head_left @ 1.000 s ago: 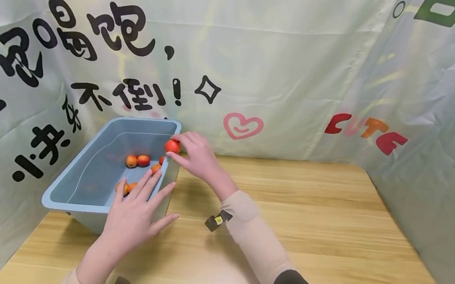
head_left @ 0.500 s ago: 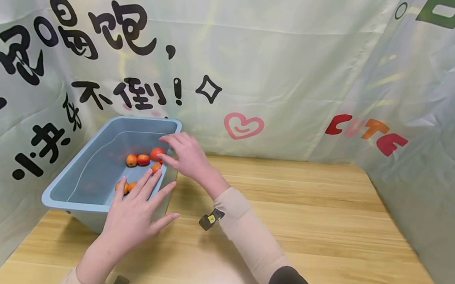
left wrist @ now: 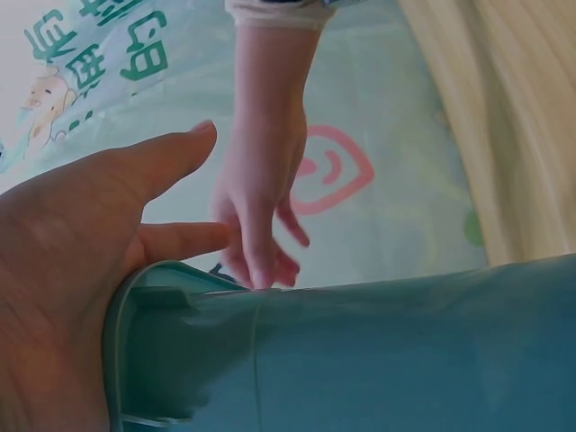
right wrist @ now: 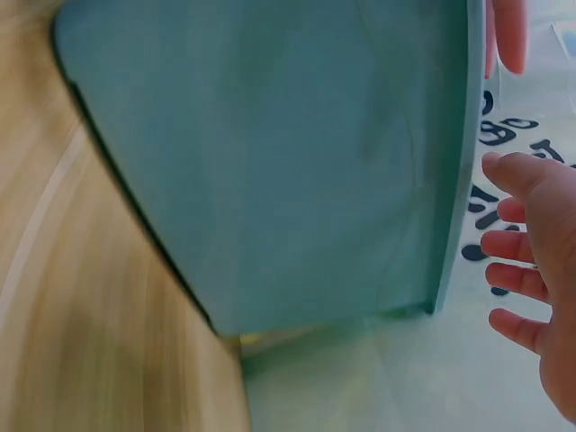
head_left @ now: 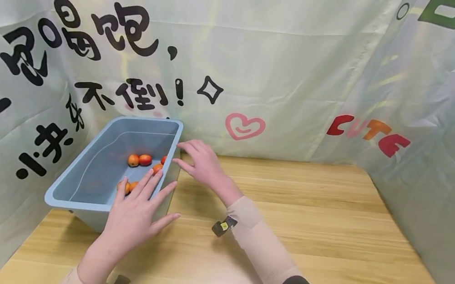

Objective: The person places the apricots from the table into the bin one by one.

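Note:
A blue plastic basin (head_left: 81, 205) stands at the table's left, with several small orange-red tomatoes (head_left: 145, 160) on its floor. My left hand (head_left: 131, 217) lies over the near right corner of its rim, fingers spread and fairly straight. The left wrist view shows the palm of my left hand (left wrist: 63, 261) against the rim. Just outside the far part of the right rim is my right hand (head_left: 202, 164), thumb and fingers apart with nothing between them. In the right wrist view, the fingers of my right hand (right wrist: 549, 243) are extended beside the basin's rim (right wrist: 461, 207).
The wooden table (head_left: 306, 222) extends to the right of the basin. A pale printed cloth (head_left: 283, 74) hangs behind and along both sides, close to the basin's far edge. A small dark camera (head_left: 223, 226) sits on the right wrist.
My right hand has let go of a tomato inside the basin, then drawn back right over the rim. The left hand has kept its place on the near corner.

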A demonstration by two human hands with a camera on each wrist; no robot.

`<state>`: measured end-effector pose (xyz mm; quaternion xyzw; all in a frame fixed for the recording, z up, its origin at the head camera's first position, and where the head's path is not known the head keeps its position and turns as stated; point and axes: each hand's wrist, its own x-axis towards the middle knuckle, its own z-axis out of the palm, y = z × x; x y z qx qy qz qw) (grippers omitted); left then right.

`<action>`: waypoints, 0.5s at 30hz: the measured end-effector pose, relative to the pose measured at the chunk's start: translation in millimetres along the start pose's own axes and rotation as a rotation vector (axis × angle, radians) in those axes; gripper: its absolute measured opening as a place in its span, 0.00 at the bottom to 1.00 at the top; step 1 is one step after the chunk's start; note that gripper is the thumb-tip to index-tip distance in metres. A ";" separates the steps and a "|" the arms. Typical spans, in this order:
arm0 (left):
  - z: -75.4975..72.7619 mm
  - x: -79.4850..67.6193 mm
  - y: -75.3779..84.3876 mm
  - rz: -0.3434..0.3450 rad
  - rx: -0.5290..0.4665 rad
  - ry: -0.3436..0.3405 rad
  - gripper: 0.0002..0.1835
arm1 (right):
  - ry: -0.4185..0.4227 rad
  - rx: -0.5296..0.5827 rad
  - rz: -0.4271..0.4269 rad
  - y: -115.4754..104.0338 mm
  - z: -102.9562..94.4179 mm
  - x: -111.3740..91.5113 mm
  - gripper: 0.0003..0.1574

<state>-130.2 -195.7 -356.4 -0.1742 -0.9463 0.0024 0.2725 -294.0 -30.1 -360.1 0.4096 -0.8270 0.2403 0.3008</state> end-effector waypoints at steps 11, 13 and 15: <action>-11.8 8.7 4.5 -0.070 -0.052 -0.152 0.39 | 0.015 -0.030 0.053 30.4 -21.6 -31.5 0.24; -14.3 12.8 5.9 -0.097 -0.086 -0.176 0.37 | 0.008 -0.038 0.066 35.5 -28.3 -36.4 0.24; -15.9 17.2 8.3 -0.128 -0.118 -0.183 0.36 | 0.002 -0.053 0.080 40.7 -35.6 -41.9 0.25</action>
